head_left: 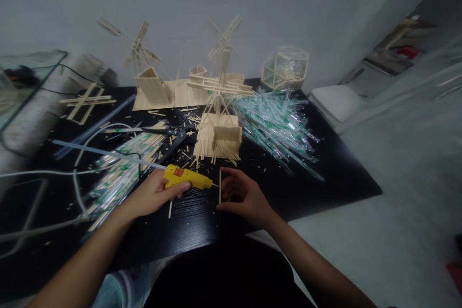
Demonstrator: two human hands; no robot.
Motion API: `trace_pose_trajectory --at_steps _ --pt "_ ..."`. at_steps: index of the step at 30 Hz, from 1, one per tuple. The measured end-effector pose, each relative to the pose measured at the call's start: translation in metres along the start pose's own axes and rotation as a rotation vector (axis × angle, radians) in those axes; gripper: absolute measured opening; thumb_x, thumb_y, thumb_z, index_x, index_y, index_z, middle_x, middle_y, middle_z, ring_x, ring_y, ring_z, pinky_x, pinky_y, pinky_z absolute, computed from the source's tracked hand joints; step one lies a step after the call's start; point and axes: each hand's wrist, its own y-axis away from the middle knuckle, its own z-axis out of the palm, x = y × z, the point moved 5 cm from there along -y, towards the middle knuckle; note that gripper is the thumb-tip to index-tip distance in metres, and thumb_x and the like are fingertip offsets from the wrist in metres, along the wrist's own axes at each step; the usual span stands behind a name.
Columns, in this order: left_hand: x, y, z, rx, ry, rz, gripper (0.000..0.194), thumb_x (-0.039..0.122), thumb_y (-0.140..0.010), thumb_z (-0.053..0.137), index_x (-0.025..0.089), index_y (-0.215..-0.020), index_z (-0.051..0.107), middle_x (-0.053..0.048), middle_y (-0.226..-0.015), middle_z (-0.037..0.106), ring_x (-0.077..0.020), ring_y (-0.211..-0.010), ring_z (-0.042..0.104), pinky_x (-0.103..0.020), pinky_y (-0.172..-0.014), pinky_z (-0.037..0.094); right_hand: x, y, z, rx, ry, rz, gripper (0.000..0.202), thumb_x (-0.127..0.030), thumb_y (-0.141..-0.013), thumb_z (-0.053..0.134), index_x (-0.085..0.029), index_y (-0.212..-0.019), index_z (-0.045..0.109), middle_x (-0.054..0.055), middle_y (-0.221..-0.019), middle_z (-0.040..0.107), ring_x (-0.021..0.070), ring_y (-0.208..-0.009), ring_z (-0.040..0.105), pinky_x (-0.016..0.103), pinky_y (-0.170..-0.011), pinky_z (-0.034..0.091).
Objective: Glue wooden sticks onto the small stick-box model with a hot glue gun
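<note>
My left hand [153, 193] is closed round a yellow hot glue gun [187, 178], with a long clear glue stick [108, 153] jutting from its back end. The gun's nozzle points right, at a small wooden piece [220, 187] seen edge-on. Thumb and fingertips of my right hand [247, 197] pinch that piece upright by its two ends, above the black table [195, 228]. Whether nozzle and wood touch, I cannot tell. Just beyond my hands stands a windmill model [218, 120] of thin sticks, with a small open box [227, 140] of loose sticks at its front.
Black-handled pliers or cutters [176, 142] lie left of the model. Wrapped chopsticks [122, 173] spread on the left beside a white cord [75, 178]. Clear-and-green wrappers [277, 120] pile up at right. More windmill models [155, 89] and a geometric frame [285, 67] stand along the wall.
</note>
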Motion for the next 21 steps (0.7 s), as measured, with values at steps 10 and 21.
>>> trace_pose_trajectory --at_steps 10,21 --pt "0.0025 -0.0016 -0.0037 0.032 -0.043 0.014 0.043 0.049 -0.09 0.06 0.015 -0.064 0.063 0.0 -0.055 0.06 -0.0105 -0.049 0.053 -0.018 -0.045 0.04 -0.0006 0.0009 0.0014 -0.034 0.044 -0.013 0.079 -0.021 -0.06 0.095 -0.027 -0.131 0.06 0.0 -0.097 0.067 0.0125 -0.076 0.064 0.03 -0.071 0.057" --pt "-0.0002 -0.0021 -0.0079 0.062 -0.064 -0.032 0.048 0.055 -0.089 0.058 0.016 -0.063 0.064 -0.002 -0.055 0.062 -0.0122 -0.049 0.055 -0.02 -0.044 0.041 0.0006 0.0009 0.0011 -0.062 0.073 -0.019 0.08 -0.021 -0.059 0.096 -0.026 -0.131 0.061 0.0 -0.098 0.066 0.0122 -0.076 0.063 0.028 -0.07 0.055"
